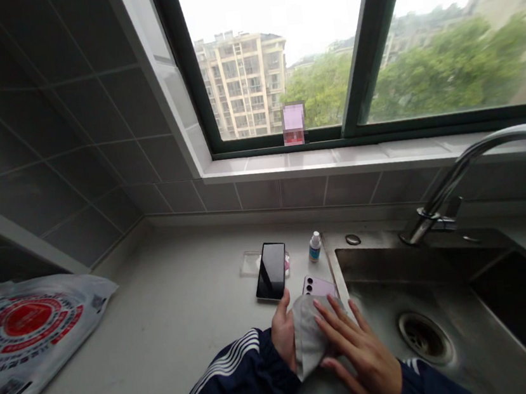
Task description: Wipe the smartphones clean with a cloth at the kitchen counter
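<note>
A grey cloth (311, 338) lies across my left hand (283, 332), whose thumb points up along the near side and whose other fingers are hidden beneath the cloth. Spread out over its top is my right hand (353, 352), with the fingers stretched and touching the fabric. Just beyond the cloth shows the upper part of a lilac phone (320, 286) with camera lenses; the cloth covers the rest. Near my left thumb a phone with a dark screen (272, 271) lies partly over a clear case (249, 264). A small bottle with a white cap (315, 248) stands beside the sink.
On the right is a steel sink (367, 267) with a drain (425, 335) and a curved faucet (435, 195). A white plastic bag with red print (31, 340) rests on the counter (162, 311) at left. Behind runs the window sill (316, 160).
</note>
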{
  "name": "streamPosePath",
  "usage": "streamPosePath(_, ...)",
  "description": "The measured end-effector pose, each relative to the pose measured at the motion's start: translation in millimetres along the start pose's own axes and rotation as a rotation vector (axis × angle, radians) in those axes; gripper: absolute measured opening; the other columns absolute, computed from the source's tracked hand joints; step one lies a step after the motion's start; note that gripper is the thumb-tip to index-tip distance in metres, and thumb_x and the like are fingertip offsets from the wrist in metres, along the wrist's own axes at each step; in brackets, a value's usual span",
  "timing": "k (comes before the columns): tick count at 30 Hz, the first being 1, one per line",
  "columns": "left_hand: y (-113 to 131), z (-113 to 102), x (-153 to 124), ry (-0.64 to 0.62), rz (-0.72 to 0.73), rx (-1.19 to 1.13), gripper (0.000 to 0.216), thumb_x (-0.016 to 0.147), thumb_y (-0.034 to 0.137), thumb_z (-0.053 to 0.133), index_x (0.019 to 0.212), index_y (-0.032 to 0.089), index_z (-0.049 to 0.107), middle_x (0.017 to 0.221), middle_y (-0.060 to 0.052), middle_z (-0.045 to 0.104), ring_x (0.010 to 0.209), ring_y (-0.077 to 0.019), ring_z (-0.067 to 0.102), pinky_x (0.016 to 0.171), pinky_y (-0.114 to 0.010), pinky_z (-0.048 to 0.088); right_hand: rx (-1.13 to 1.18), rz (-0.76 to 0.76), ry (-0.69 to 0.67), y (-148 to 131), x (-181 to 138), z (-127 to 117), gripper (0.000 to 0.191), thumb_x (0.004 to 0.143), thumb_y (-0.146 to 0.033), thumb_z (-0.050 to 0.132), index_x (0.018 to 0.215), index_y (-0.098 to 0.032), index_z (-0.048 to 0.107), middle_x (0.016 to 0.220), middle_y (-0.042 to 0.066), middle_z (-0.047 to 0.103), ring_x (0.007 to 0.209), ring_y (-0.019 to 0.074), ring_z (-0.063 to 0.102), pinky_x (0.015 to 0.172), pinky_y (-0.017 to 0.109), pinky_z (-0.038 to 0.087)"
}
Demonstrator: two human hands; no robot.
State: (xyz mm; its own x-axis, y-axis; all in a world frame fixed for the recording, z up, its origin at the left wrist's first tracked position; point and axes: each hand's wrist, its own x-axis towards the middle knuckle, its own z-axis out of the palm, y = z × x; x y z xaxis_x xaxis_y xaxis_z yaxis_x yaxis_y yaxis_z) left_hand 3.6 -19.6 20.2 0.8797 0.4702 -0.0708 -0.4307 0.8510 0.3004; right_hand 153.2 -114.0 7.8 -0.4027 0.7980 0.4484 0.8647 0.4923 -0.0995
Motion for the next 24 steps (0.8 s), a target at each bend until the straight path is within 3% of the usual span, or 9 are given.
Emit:
streamPosePath(2, 1.2, -0.6, -0.1, -0.005, -0.022, 0.012, 0.082, 0.088, 0.066, 0.021, 0.13, 0.003, 0.052, 0.116, -0.019, 0.065, 0.116, -0.0284, 0.056, 0.104, -0.04, 0.032, 0.051, -0.052, 0.012, -1.6, 0.7, -1.8, 0.053, 0.091, -0.02, 0.052, 0.142, -0.012, 0.041, 0.151, 0.01, 0.035, 0.143, 0.0313, 0.022, 0.116, 0.052, 0.017)
streamPosePath(5, 0.7, -3.1, 1.4, 0.018, -0.044, 0.052, 0.086, 0.087, 0.068, 0.02, 0.127, 0.0, 0.053, 0.112, -0.021, 0.066, 0.113, -0.0285, 0.058, 0.103, -0.039, 0.034, 0.121, -0.131, -0.066, 4.1, -0.8, 0.7, 0.048, 0.092, -0.024, 0.049, 0.14, -0.015, 0.044, 0.15, 0.008, 0.038, 0.142, 0.0276, 0.025, 0.114, 0.047, 0.026)
streamPosePath(10, -4.8, -8.8, 4.3, 0.051, -0.01, 0.107, 0.074, 0.089, 0.064, 0.026, 0.135, 0.01, 0.048, 0.12, -0.017, 0.064, 0.114, -0.0295, 0.058, 0.103, -0.044, 0.034, -0.003, 0.059, -0.049, 21.3, -4.2, 7.1, 0.059, 0.095, -0.026, 0.045, 0.148, -0.008, 0.028, 0.154, 0.017, 0.026, 0.143, 0.0315, 0.02, 0.109, 0.048, 0.035)
streamPosePath(13, -3.8, -10.4, 4.9, 0.021, -0.039, 0.118, 0.077, 0.087, 0.066, 0.027, 0.138, 0.011, 0.044, 0.124, -0.017, 0.062, 0.117, -0.0305, 0.056, 0.104, -0.044, 0.033, -0.015, 0.085, -0.053, 18.0, -5.2, 8.6, 0.063, 0.095, -0.03, 0.045, 0.149, -0.007, 0.024, 0.154, 0.017, 0.024, 0.143, 0.0339, 0.017, 0.109, 0.051, 0.034)
streamPosePath(17, 0.0, -6.8, 4.5, 0.014, -0.046, 0.114, 0.084, 0.084, 0.071, 0.03, 0.138, 0.009, 0.044, 0.124, -0.019, 0.061, 0.118, -0.0316, 0.055, 0.106, -0.044, 0.031, 0.103, -0.083, -0.133, 11.9, -5.8, 9.5, 0.063, 0.094, -0.039, 0.047, 0.149, -0.013, 0.03, 0.154, 0.01, 0.029, 0.143, 0.0302, 0.021, 0.113, 0.048, 0.028)
streamPosePath(21, -1.5, -0.2, 3.7, 0.073, 0.028, 0.085, 0.085, 0.084, 0.071, 0.027, 0.138, 0.007, 0.043, 0.122, -0.021, 0.062, 0.116, -0.0326, 0.056, 0.106, -0.046, 0.031, 0.075, 0.061, -0.083, 18.1, -5.7, 6.2, 0.059, 0.094, -0.027, 0.045, 0.148, -0.009, 0.029, 0.153, 0.015, 0.028, 0.143, 0.0299, 0.021, 0.111, 0.049, 0.032)
streamPosePath(24, -1.6, 0.4, 4.9, 0.046, -0.011, 0.116, 0.089, 0.083, 0.073, 0.028, 0.136, 0.004, 0.045, 0.12, -0.022, 0.063, 0.114, -0.034, 0.057, 0.105, -0.047, 0.032, 0.17, -0.042, -0.139, 16.7, -4.5, 0.6, 0.059, 0.094, -0.035, 0.047, 0.147, -0.013, 0.033, 0.152, 0.011, 0.032, 0.142, 0.0288, 0.022, 0.113, 0.048, 0.028)
